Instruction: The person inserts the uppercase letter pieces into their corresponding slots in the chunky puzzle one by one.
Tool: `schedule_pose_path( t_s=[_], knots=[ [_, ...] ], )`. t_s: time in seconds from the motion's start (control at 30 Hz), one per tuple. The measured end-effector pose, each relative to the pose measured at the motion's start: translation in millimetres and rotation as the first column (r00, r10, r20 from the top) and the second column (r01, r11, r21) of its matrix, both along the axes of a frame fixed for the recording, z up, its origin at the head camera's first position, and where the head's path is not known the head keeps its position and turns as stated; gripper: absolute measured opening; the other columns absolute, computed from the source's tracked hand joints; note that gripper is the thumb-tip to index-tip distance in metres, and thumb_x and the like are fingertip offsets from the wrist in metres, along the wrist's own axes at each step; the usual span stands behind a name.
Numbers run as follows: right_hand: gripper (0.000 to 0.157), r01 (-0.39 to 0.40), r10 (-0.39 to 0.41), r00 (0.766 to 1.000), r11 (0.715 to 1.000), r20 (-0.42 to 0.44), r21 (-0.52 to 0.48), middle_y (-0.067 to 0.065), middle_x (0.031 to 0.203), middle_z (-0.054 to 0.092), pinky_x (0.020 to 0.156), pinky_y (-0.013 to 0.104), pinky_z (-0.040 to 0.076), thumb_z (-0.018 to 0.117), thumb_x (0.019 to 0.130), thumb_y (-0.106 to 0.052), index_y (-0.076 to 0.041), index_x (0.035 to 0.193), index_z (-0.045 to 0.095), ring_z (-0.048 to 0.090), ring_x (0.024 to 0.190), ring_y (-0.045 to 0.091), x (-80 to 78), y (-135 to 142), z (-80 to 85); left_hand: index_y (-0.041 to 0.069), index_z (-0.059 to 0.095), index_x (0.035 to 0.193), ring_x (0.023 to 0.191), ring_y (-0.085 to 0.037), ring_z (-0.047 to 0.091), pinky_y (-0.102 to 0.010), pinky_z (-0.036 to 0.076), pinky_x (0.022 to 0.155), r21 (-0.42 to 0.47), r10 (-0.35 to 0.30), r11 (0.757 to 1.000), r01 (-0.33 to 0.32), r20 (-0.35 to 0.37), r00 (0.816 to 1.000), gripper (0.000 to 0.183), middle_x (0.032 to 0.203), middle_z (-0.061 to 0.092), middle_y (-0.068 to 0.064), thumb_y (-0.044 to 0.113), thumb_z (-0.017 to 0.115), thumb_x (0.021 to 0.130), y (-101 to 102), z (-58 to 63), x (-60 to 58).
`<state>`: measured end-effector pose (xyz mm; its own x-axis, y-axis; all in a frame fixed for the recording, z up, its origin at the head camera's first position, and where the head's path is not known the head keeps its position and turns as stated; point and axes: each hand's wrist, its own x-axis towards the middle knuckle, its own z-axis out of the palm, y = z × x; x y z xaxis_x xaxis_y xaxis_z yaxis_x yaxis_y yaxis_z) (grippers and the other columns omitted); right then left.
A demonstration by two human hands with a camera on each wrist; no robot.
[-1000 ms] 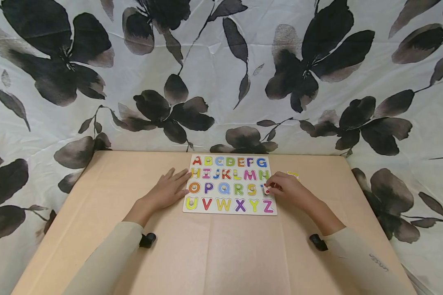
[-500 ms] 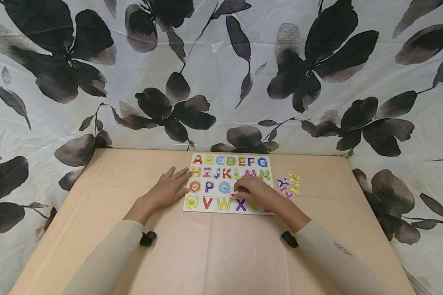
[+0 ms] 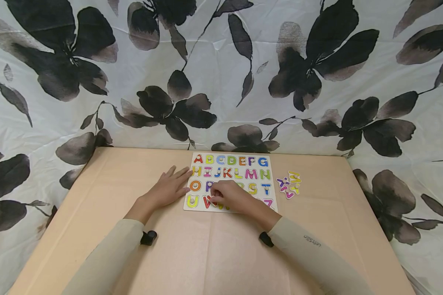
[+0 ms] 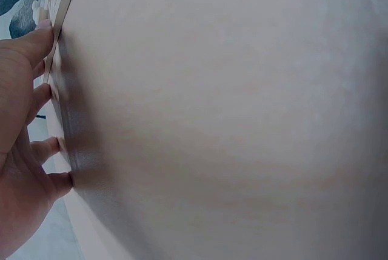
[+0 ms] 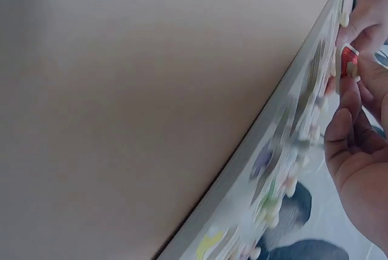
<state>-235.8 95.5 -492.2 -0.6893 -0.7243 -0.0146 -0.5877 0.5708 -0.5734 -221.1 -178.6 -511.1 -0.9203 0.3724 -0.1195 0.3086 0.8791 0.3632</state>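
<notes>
An alphabet puzzle board (image 3: 188,208) with rows of coloured letters lies on the table. My left hand (image 3: 168,189) rests with fingers spread at the board's left edge; in the left wrist view its fingertips (image 4: 37,39) touch that edge. My right hand (image 3: 230,194) is over the lower rows, near the red V place. Thumb and fingers pinch a small red letter piece with a white border (image 5: 348,61), seen partly edge-on in the right wrist view. The hand hides several letters around Q, R and X.
Loose letter pieces lie right of the board: a purple X (image 3: 282,182), a yellow W (image 3: 294,177), a yellow Y (image 3: 295,189) and a pink Z (image 3: 288,192). A floral cloth (image 3: 221,73) hangs behind the tan table (image 3: 214,254).
My right hand has moved left across the board with the red piece, from the T place toward the V place. A blue T now shows at its place. My left hand has stayed put.
</notes>
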Motion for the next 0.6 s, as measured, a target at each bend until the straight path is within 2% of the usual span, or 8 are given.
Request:
schedule_pose_path(
  t_s=[0.33, 0.6],
  knots=[
    [0.031, 0.074, -0.066, 0.994, 0.993, -0.087, 0.088, -0.009, 0.065, 0.048, 0.058, 0.019, 0.036, 0.077, 0.094, -0.027, -0.016, 0.075, 0.057, 0.046, 0.064, 0.006, 5.4, -28, -8.6, 0.019, 0.035, 0.163, 0.156, -0.052, 0.015, -0.076, 0.017, 0.119, 0.006, 0.001, 1.0, -0.001, 0.007, 1.0, 0.067, 0.17, 0.03, -0.007, 0.044, 0.057, 0.104, 0, -0.6, -0.3],
    [0.03, 0.079, -0.06, 0.988, 0.988, -0.141, 0.132, -0.008, 0.067, 0.049, 0.059, 0.018, 0.037, 0.077, 0.095, -0.028, -0.015, 0.075, 0.058, 0.047, 0.064, 0.007, 9.3, -34, -9.9, 0.019, 0.036, 0.162, 0.155, -0.053, 0.017, -0.076, 0.018, 0.119, 0.004, 0.001, 1.0, -0.001, 0.0, 1.0, 0.066, 0.17, 0.031, -0.007, 0.043, 0.058, 0.104, 0, -0.9, -0.6]
  ],
)
